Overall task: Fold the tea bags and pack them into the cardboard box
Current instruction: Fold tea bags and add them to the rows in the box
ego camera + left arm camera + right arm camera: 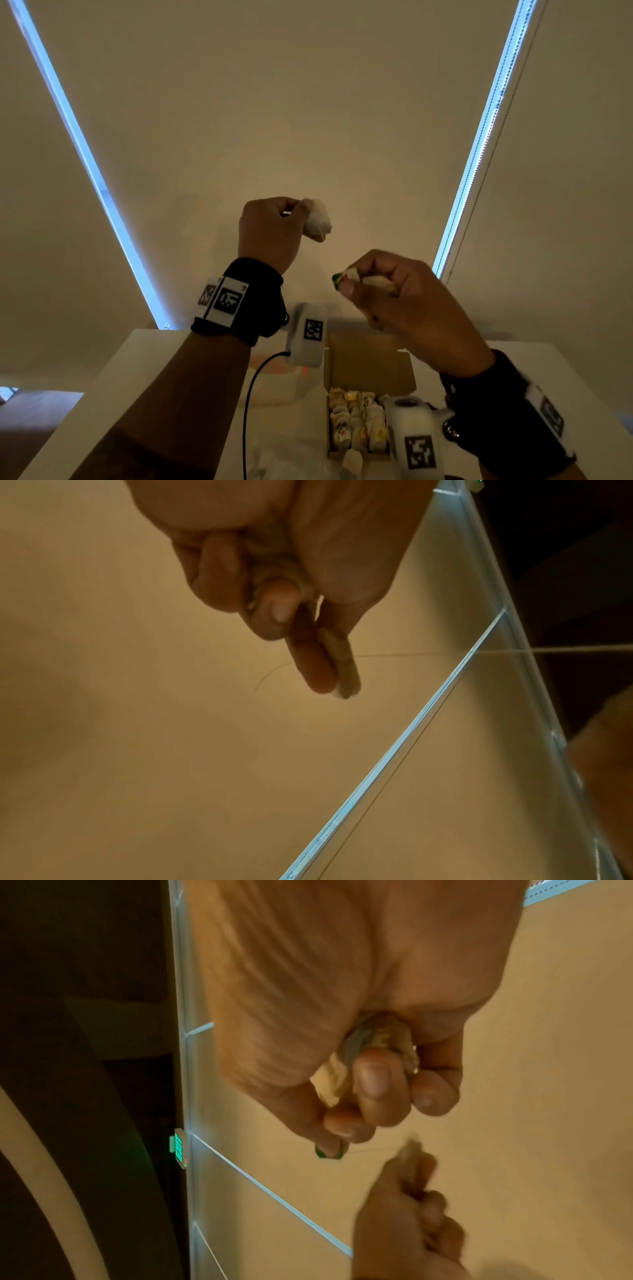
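Beige wall behind; raised hands: left hand (270, 233) pinches tea bag (320, 219), right hand (394, 294) tag (339, 277).

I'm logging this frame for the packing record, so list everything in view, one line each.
tea bag: one, white, raised above the table, pinched by the left hand.
tag: one, green and white, pinched by the right hand; a thin string runs from it to the raised bag.
second tea bag: one, pale, bunched inside the right hand's curled fingers.
cardboard box: one, brown, open on the table, holding rows of packed bags.
loose tea bag: one, white, beside the box's near edge.
table: one, white.
cable: one, black, from the left wrist camera.
left hand: raised, wrist strap black.
right hand: raised, lower than the left.
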Action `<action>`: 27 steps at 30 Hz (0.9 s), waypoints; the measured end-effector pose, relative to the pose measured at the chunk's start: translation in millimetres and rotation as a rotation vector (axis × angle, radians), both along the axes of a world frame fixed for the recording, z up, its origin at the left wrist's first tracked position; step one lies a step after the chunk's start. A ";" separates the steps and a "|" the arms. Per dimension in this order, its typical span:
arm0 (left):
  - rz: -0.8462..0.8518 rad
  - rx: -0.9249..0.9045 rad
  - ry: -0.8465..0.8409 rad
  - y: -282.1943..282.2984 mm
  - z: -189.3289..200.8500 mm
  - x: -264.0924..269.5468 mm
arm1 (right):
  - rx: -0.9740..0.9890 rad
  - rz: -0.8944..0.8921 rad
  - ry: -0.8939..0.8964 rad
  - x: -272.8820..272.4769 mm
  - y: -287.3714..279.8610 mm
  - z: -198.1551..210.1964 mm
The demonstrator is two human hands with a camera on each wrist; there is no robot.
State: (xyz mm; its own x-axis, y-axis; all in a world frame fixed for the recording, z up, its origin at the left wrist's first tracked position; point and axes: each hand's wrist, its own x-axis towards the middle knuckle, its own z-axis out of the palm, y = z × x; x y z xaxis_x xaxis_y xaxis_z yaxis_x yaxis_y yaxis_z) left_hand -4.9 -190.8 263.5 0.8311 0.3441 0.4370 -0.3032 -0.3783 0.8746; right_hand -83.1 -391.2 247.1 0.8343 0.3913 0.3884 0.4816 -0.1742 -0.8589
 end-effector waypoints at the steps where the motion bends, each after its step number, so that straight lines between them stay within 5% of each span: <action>1: -0.018 -0.023 -0.002 -1.4 3.6 2.2 | -0.045 -0.015 -0.014 2.3 1.4 -3.9; 5: -0.116 -0.148 0.020 -10.8 16.7 0.4 | -0.037 -0.052 0.033 13.4 2.8 -16.4; 9: -0.255 -0.285 0.070 -18.3 26.7 -10.7 | 0.176 -0.040 0.300 27.3 -2.7 -21.0; 14: -0.497 -0.202 0.043 -21.2 30.4 -26.4 | 0.424 -0.012 0.493 55.9 -9.6 -4.6; 19: -0.363 -0.044 -0.108 -23.7 21.6 -27.5 | 0.487 -0.059 0.453 81.7 -15.6 26.3; 27: -0.292 0.138 -0.151 -19.6 6.9 -16.0 | 0.309 -0.193 0.237 88.5 0.8 49.5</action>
